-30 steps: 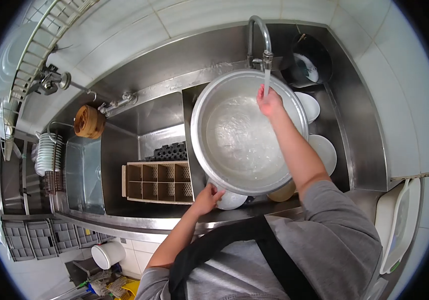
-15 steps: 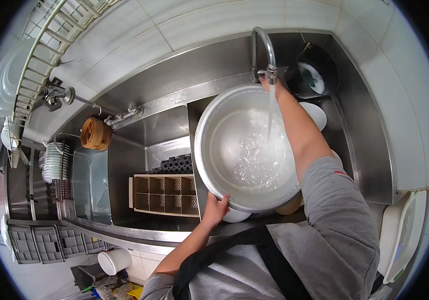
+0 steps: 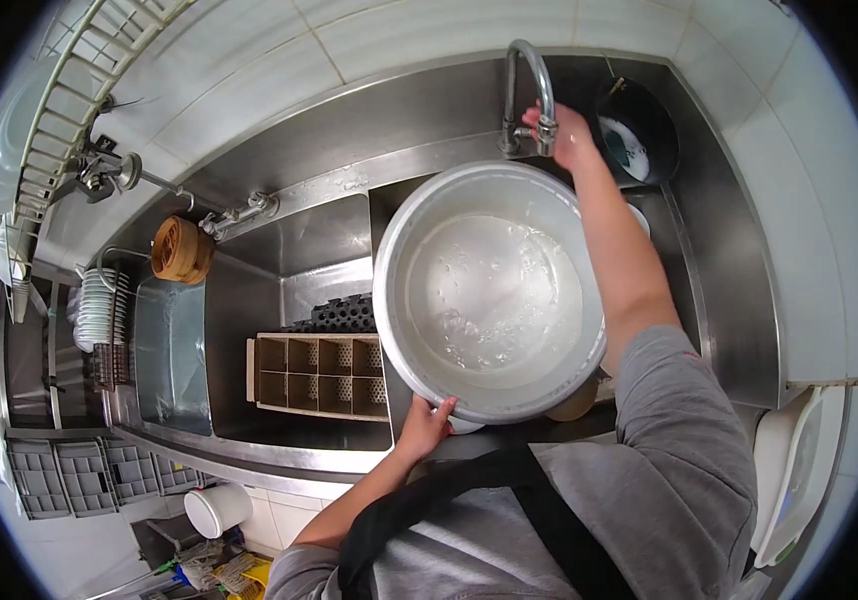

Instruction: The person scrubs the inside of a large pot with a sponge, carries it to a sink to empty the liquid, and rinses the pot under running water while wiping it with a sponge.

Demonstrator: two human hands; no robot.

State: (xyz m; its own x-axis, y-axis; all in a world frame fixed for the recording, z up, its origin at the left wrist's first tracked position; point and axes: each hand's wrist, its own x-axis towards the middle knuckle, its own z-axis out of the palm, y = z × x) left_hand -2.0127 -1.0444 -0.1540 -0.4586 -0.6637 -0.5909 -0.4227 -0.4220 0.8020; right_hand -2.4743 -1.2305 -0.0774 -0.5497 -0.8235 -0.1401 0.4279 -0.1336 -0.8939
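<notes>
A large round white tub [image 3: 404, 320] with clear, rippling water in it rests tilted over the right sink basin. My left hand [image 3: 427, 425] grips its near-left rim, thumb on top. Beside the curved metal faucet [image 3: 534, 60], my right hand [image 3: 569, 135] is raised with its fingers apart, partly behind the spout; it holds nothing that I can see. No stream shows below the spout. Just right of that hand stands a dark bucket [image 3: 664, 130] with white suds and something green inside. Bowls, mostly hidden, lie under the tub.
The middle basin holds a beige compartment rack [image 3: 319, 376] and a black perforated mat [image 3: 344, 314]. A bamboo steamer [image 3: 182, 250] sits on the divider further left, near stacked plates [image 3: 102, 310]. A wire shelf [image 3: 59, 130] hangs at upper left.
The stream from the faucet has stopped. My right hand has come off the faucet's base and moved slightly up and right. My left hand still holds the tub's rim.
</notes>
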